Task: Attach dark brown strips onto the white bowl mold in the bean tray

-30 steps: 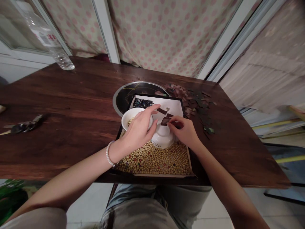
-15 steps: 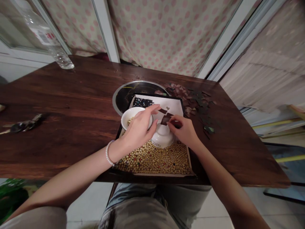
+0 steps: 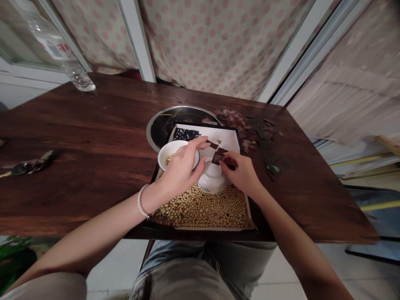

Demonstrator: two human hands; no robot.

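Note:
Between the thumb and fingers of my right hand (image 3: 240, 166) is a small dark brown flat square (image 3: 217, 157), above an upturned white bowl (image 3: 212, 181). My left hand (image 3: 183, 166) reaches across from the left, thumb and fingers apart. Its fingertips are at a dark brown strip (image 3: 212, 144); whether they grip it I cannot tell. Partly under that hand stands an upright white bowl (image 3: 163, 157) with pale round beads or beans in it. Both bowls are in a black-edged tray (image 3: 229, 135), whose near part is covered with similar yellowish ones (image 3: 203, 210).
Dark small beads (image 3: 186, 133) fill the tray's far left corner. Behind it is a round dark plate (image 3: 159, 125) with a pale rim. Many brown and green flakes (image 3: 259, 133) lie to the right. A bottle (image 3: 71, 62) and keys (image 3: 31, 164) are on the left.
My hands and the brown square hold nearly the same places. The whole view has shifted very slightly, and my right fingers have moved a little on the square.

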